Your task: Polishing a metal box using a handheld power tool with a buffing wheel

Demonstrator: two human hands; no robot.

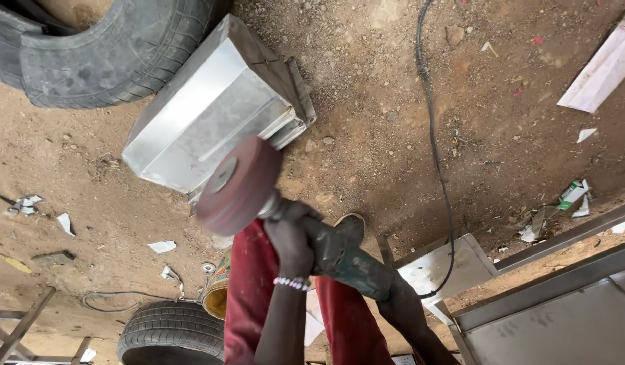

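The person holds a green angle grinder (343,260) with both hands, its reddish flap wheel (238,186) raised toward 11 o'clock and pressed near the lower edge of a folded sheet-metal box (204,115) that lies on the dirt ground (380,149). The left hand (292,240), a beaded bracelet (292,284) at its wrist, has its fingers wrapped tight around the grinder's neck just behind the wheel, so the wheel sits directly at 11 o'clock from the knuckles, almost touching them. The right hand (403,304) is further back at 4 o'clock, closed around the tail of the body where the black cable (437,155) leaves; its fingertips are hidden, so how firmly they close I cannot tell. To work this well, I would judge that the wheel should meet the box edge at a shallow angle with light, even pressure, the front hand kept clear of the spinning rim and the cable kept behind the tool. The box lies at 12 o'clock from the hands, its near corner touching or just beside the wheel. 1 tyre (103,47) lies at 10 o'clock, another tyre (170,334) at 7 o'clock, and a metal frame (562,304) at 4 o'clock.
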